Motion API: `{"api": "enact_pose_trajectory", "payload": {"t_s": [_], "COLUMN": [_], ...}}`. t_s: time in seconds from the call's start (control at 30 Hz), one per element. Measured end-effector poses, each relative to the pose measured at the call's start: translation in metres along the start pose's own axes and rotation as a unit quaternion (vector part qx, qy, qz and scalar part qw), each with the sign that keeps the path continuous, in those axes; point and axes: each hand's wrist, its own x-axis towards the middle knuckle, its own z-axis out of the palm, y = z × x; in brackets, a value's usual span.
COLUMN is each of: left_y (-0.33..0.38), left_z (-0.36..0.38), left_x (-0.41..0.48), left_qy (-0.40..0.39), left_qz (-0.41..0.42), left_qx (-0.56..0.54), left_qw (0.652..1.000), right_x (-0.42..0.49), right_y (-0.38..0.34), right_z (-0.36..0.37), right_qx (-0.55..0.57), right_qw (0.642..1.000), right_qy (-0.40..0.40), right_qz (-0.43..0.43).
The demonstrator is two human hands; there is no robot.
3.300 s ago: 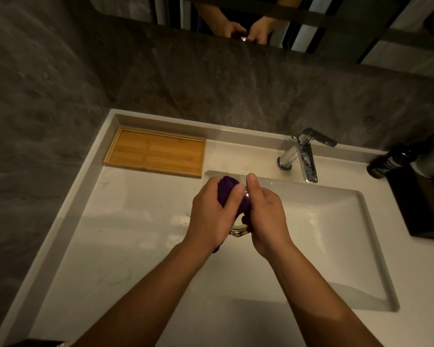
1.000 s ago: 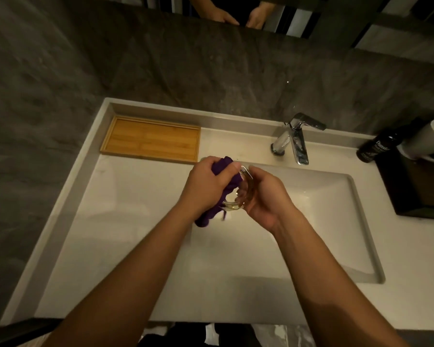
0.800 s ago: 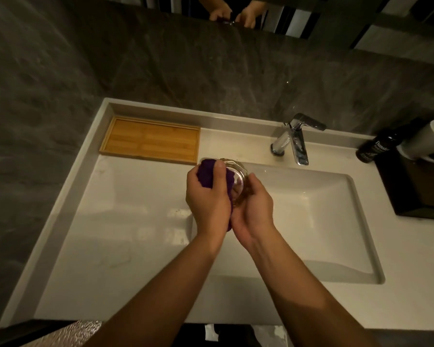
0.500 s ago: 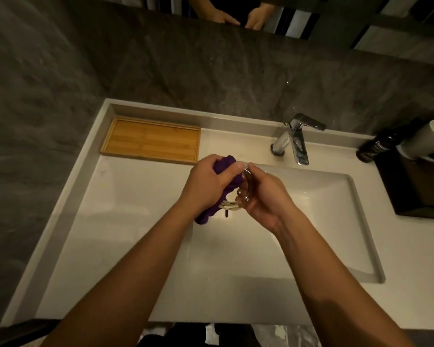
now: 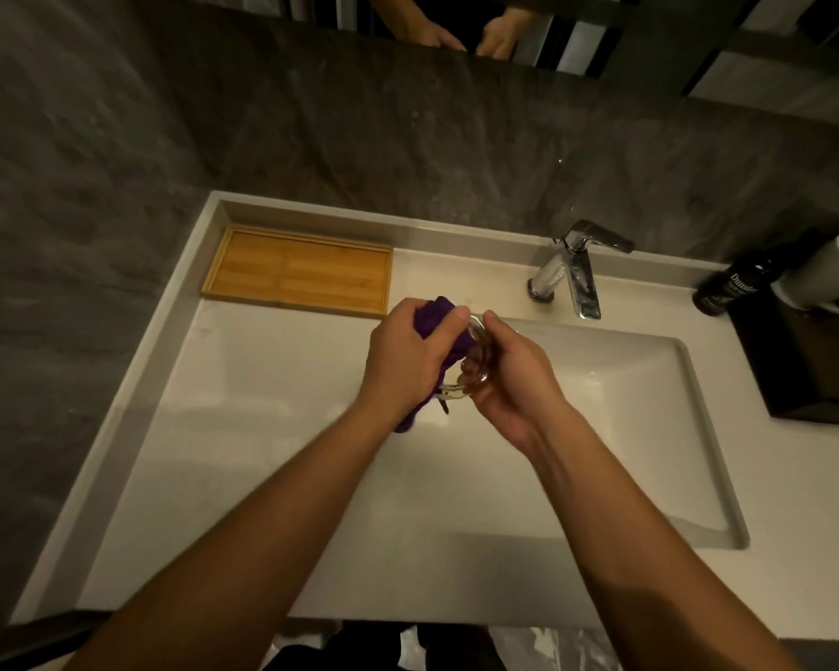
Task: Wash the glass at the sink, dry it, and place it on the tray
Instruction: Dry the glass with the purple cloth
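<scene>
A clear glass [image 5: 475, 368] lies on its side between my two hands, above the left end of the white sink basin [image 5: 626, 428]. My right hand [image 5: 514, 380] cups it from the right. My left hand [image 5: 405, 358] grips a purple cloth [image 5: 439, 319] and presses it against and into the glass; a tail of the cloth hangs below my left wrist. The bamboo tray [image 5: 299, 271] sits on the counter at the back left, nothing on it. Most of the glass is hidden by my fingers and the cloth.
A chrome tap [image 5: 575, 271] stands behind the basin, no water running. A dark bottle [image 5: 730, 288] and a white cup [image 5: 829, 273] are at the far right beside a black box [image 5: 810, 360]. Dark stone wall and a mirror edge rise behind the counter.
My hands have kept twisting the cloth around the glass in the same spot over the sink's left end. The glass turned from upright to sideways.
</scene>
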Motion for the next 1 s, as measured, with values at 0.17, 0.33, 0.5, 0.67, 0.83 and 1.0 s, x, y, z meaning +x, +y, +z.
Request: {"api": "enact_pose_trajectory", "payload": {"t_s": [0.17,0.33,0.5,0.67,0.83,1.0], "left_y": [-0.002,0.002,0.001,-0.008,-0.014,-0.013], "left_z": [0.022,-0.017,-0.004,0.023,-0.011,-0.002], "left_x": [-0.029,0.005,0.000,-0.031,-0.001,-0.006], "left_qy": [0.170,-0.112,-0.019,0.183,-0.070,-0.042], "left_qz": [-0.069,-0.005,-0.001,-0.093,-0.040,-0.017], "left_qx": [-0.170,0.028,-0.039,-0.195,0.006,-0.029], "left_qw": [0.968,0.993,0.999,0.959,0.997,0.999], "right_x": [-0.004,0.001,0.004,-0.006,0.003,0.003], "right_y": [0.031,0.001,0.001,0.035,0.009,0.009], "right_z": [0.009,-0.014,-0.001,0.009,-0.015,-0.004], "right_qx": [0.127,-0.079,-0.049,0.095,-0.101,-0.102], "right_qw": [0.991,0.996,0.999,0.995,0.994,0.994], "right_qy": [0.028,-0.032,0.013,0.024,-0.019,0.048], "right_qz": [-0.018,0.017,-0.007,-0.018,0.030,0.014]}}
